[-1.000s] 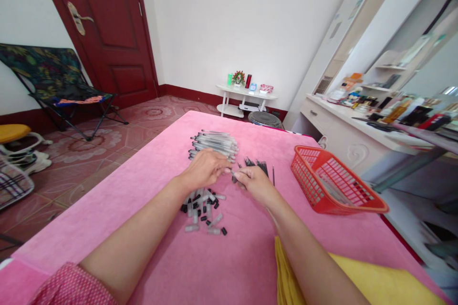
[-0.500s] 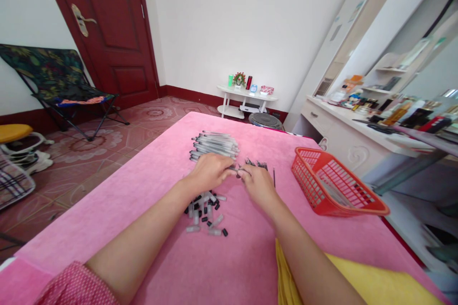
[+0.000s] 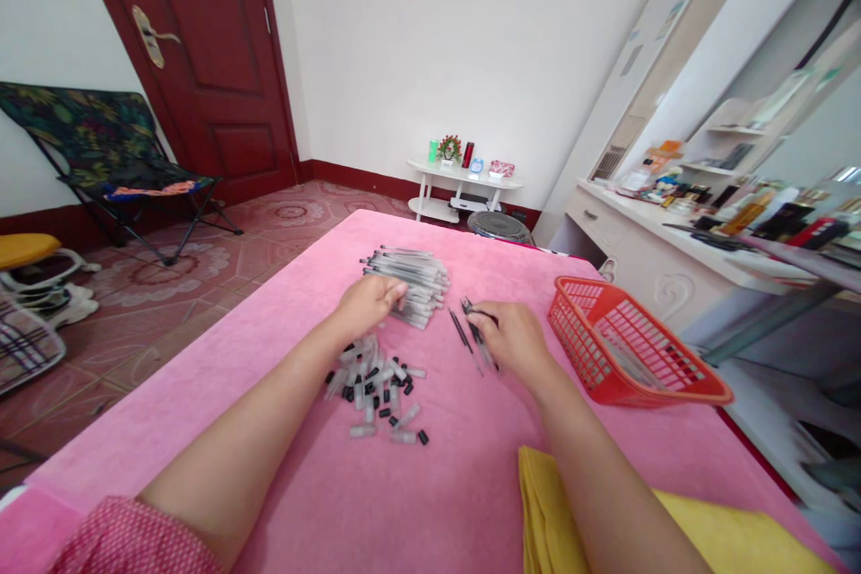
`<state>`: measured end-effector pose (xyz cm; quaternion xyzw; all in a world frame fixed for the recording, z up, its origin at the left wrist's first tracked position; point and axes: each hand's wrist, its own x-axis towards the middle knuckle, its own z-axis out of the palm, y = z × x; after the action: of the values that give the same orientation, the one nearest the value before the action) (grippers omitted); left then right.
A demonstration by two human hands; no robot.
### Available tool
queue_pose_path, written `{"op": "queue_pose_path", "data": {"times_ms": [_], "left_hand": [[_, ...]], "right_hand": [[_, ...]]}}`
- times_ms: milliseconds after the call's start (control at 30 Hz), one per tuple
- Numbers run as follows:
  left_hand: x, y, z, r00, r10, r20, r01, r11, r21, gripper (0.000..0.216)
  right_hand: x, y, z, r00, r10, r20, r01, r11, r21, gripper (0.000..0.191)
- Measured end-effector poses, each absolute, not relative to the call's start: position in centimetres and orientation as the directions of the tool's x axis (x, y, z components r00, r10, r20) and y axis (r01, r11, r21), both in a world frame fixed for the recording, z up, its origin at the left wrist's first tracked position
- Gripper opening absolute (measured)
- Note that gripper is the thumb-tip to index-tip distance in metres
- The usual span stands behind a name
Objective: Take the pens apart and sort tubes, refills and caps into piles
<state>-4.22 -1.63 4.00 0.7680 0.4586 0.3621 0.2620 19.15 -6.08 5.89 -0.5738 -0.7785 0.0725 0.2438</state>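
Observation:
My left hand (image 3: 369,303) is closed at the near left edge of a pile of clear pens with dark ends (image 3: 410,273). Its fingers pinch a pen there, largely covered by the hand. On the right, my right hand (image 3: 512,336) bends over a small group of thin dark pen refills (image 3: 461,329). Thumb and fingers are together on a refill, though the fingertips partly hide it. Below my left hand lies a scattered heap of clear caps (image 3: 369,409) and short black plugs (image 3: 385,413).
A red plastic basket (image 3: 585,377) holding some clear items stands at the right of the pink-covered table (image 3: 377,511). Folded yellow cloth (image 3: 542,511) lies at the near right, under my right forearm. A dressing table (image 3: 663,273) crowded with bottles is beyond the basket.
My hands were together over the middle, working on a small dark piece. They have parted: the left has moved left to the pens, the right slightly right over the refills.

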Motion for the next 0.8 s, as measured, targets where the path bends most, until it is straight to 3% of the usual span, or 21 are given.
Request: {"op": "queue_pose_path", "data": {"times_ms": [67, 100, 167, 267, 400, 600, 800], "left_hand": [[-4.3, -1.2, 4.0, 0.176, 0.932, 0.317, 0.174, -0.346, 0.922, 0.033], [-4.1, -1.1, 4.1, 0.128, 0.948, 0.292, -0.016, -0.293, 0.956, 0.028], [-3.7, -1.2, 4.2, 0.095, 0.973, 0.212, -0.327, -0.17, 0.929, 0.016], [-3.3, -1.4, 4.3, 0.104, 0.989, 0.105, -0.565, -0.028, 0.825, 0.007], [-3.0, -1.4, 4.1, 0.124, 0.99, 0.069, -0.657, 0.03, 0.754, 0.007], [-1.7, -2.0, 3.7, 0.196, 0.977, 0.081, -0.686, 0.078, 0.723, 0.008], [-1.0, -2.5, 3.3, 0.192, 0.981, 0.025, -0.635, 0.105, 0.765, 0.026]], "right_hand": [[18.5, -6.3, 5.6, -0.294, 0.923, 0.247, 0.789, 0.38, -0.482, 0.023], [18.0, -6.5, 5.4, -0.355, 0.91, 0.213, 0.737, 0.413, -0.535, 0.02], [16.7, -7.1, 5.0, -0.476, 0.867, 0.146, 0.636, 0.453, -0.625, 0.016], [15.3, -8.1, 4.7, -0.594, 0.802, 0.072, 0.531, 0.457, -0.714, 0.015], [14.9, -8.1, 4.6, -0.554, 0.83, 0.057, 0.472, 0.369, -0.801, 0.02], [14.7, -6.8, 3.6, -0.305, 0.951, -0.055, 0.211, 0.011, -0.978, 0.044], [14.9, -6.5, 3.1, -0.158, 0.984, 0.076, 0.187, 0.105, -0.977, 0.034]]}}
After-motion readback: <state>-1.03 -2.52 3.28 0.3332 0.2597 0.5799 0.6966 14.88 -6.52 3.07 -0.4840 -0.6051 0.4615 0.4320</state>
